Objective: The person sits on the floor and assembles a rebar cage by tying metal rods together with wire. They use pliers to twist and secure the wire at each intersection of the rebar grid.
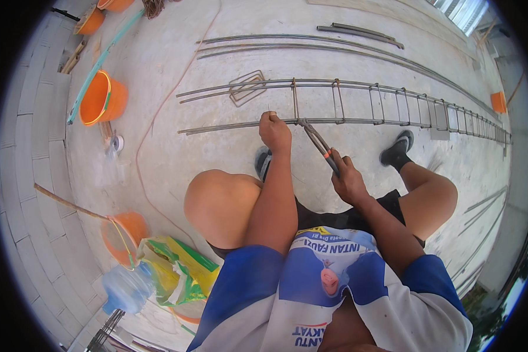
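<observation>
My right hand (351,177) is wrapped round the handles of long end-cutting pliers (317,142). The pliers' jaws meet the near bar of a long rebar cage (358,120), where a square stirrup (295,100) crosses it. Just left of that joint, my left hand (275,134) is closed in front of the same bar; a faint thin line shows above its fingertips, and what it grips is hidden. Several stirrups are spaced along the cage to the right. A few loose stirrups (247,88) lie by the cage's left end.
Loose steel bars (287,46) lie beyond the cage. Orange buckets (116,100), a teal strip (108,56), a tape roll (117,143) and a thin hose or cord (139,146) are at left. A plastic sack (176,264) and water jug (126,287) stand near left. My feet straddle the near side.
</observation>
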`<state>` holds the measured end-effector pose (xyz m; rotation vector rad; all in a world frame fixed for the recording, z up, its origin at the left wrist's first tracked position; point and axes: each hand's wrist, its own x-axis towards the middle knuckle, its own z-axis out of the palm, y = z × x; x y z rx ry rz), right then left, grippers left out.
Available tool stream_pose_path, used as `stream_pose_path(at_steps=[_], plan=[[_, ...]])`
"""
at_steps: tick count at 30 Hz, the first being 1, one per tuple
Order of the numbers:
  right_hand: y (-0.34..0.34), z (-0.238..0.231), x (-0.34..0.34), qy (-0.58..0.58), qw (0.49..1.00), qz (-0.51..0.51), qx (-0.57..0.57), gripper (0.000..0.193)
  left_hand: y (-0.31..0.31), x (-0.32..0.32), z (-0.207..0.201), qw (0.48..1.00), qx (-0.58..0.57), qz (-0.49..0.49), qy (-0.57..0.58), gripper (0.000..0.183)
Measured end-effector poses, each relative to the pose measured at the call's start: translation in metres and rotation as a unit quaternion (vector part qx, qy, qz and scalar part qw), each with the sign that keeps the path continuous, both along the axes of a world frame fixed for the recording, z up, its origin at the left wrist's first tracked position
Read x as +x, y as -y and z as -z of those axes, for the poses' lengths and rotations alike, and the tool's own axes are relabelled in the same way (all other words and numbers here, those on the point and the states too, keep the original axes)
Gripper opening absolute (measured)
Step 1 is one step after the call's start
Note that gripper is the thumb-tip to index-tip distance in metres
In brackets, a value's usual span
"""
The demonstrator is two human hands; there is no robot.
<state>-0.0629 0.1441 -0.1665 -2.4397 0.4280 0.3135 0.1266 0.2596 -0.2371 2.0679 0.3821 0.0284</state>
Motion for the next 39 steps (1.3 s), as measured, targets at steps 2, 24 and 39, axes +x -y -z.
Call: stream_pose_path(at_steps=[2,24,39], plan=[[0.004,-0.006,0.015,-0.004,0.998,-0.041,-0.054,0.065,-0.008,0.013,0.026,0.998,-0.009,0.028,-0.054,0.019],[0.040,0.012,0.014,-0.017,0.995,-0.021,-0.100,0.070,-0.011,0.025,0.024,0.981,-0.137,0.027,-0.138,0.026],[0.096,0.021,0.095,0.267,0.919,0.093,-0.275,0.051,0.027,0.004,-0.071,0.957,-0.035,0.283,-0.051,0.017]])
